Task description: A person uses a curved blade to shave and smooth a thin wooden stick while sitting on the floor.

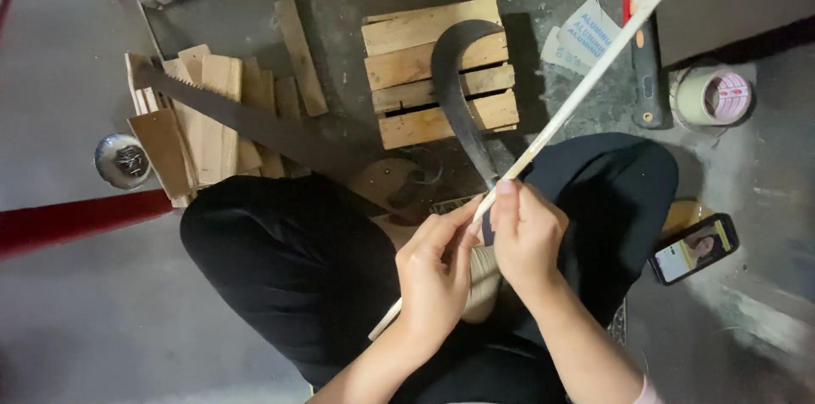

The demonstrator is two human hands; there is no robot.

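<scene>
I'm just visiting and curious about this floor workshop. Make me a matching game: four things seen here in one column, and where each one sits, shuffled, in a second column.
Things:
1. curved blade
2. phone
3. roll of tape
4. thin pale strip

Places:
A. held in both hands, the left hand and the right hand
B. on the floor by the right knee, screen lit
C. arching over the small slatted wooden pallet
D. on the floor at the right, beside a hammer

Pairs: 1-C, 2-B, 3-D, 4-A
</scene>
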